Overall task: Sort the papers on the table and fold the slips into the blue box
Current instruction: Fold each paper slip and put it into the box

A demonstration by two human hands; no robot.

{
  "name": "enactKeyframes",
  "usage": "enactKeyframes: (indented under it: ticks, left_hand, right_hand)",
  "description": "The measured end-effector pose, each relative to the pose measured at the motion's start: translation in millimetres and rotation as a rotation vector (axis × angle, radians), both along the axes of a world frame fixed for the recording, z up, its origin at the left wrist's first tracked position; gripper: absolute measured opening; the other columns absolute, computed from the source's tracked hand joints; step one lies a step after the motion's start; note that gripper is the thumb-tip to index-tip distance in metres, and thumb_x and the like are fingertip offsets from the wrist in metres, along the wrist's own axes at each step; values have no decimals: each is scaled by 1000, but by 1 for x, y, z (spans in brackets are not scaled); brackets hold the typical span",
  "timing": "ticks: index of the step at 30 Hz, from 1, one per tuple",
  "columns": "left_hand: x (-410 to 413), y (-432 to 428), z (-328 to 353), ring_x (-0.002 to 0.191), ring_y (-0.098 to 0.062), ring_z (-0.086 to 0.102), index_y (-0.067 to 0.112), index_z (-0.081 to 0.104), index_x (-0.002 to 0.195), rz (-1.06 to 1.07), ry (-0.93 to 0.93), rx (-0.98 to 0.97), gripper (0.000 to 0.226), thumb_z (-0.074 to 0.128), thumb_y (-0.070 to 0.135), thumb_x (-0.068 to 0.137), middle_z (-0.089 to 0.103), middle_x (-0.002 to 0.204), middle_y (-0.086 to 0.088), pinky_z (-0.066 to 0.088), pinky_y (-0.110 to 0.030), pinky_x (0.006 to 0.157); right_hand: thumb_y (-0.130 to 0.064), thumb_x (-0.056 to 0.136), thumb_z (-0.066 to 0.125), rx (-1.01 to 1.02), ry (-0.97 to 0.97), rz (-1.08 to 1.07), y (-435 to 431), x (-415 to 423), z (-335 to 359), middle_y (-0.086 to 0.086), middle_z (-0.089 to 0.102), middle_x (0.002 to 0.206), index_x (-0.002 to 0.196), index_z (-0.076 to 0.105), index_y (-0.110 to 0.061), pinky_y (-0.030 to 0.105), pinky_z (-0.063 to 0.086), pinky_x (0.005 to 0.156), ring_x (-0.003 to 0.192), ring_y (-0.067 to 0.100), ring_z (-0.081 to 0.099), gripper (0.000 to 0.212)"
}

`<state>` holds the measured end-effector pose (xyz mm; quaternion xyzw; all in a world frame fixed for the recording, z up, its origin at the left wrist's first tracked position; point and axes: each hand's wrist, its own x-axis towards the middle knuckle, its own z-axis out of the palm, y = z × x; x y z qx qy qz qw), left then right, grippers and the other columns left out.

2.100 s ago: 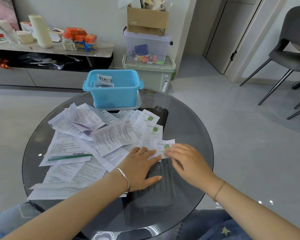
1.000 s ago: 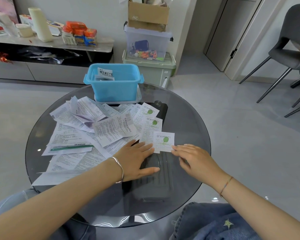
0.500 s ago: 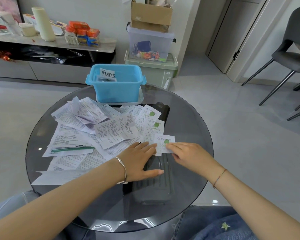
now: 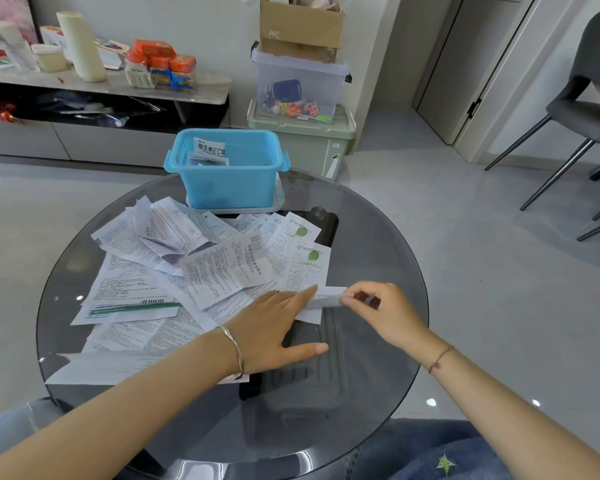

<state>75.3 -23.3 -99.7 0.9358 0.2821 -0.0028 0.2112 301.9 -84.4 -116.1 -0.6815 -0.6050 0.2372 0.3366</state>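
**A:** Where does the fold stand?

**B:** Just begun, I'd judge. The right grip (image 4: 381,310) pinches the far edge of the slip (image 4: 326,299) between thumb and fingertips and turns it over toward the person. The left grip (image 4: 274,327) is spread flat with straight fingers, its forefinger pressing the slip's left edge onto the glass counter (image 4: 378,244). It closes round nothing.

**A:** And the blue box (image 4: 229,185)?

**B:** At the far edge of the counter, well apart from both hands, with a few items already inside. The loose papers (image 4: 136,282) are still spread across the left half.

**A:** What could spoil this?

**B:** Glass is slick. If the forefinger eases off, the slip will probably skate toward the right grip and the crease will land crooked. The slip's upper corner also sits by the other green-stamped slips (image 4: 310,261). It's just touching or overlapping them, I can't tell which, so one of those might be dragged along. The left wrist also rests on the near papers, and a sideways shift there could drag that sheet off the rim.

**A:** How does it compare with half a second back?

**B:** Then the slip lies open, its green stamp showing, and the right fingertips only rest on its right edge. Now that edge is lifted and rolled over, so the stamp is hidden. The left grip has barely shifted, and the box and the pile look unchanged.
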Motion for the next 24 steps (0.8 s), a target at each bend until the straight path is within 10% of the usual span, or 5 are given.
enactKeyframes:
  ticks: [24]
  left_hand:
    - [11,-4,-7,148,-14,-5,23,-2,153,-29,202,237,101,0,80,69,-1,161,5,-12,-36,117]
  right_hand:
    - [-16,83,71,-90,56,-232,22,-15,-2,-7,64,65,74,64,-20,17,41,56,54,1,53,12]
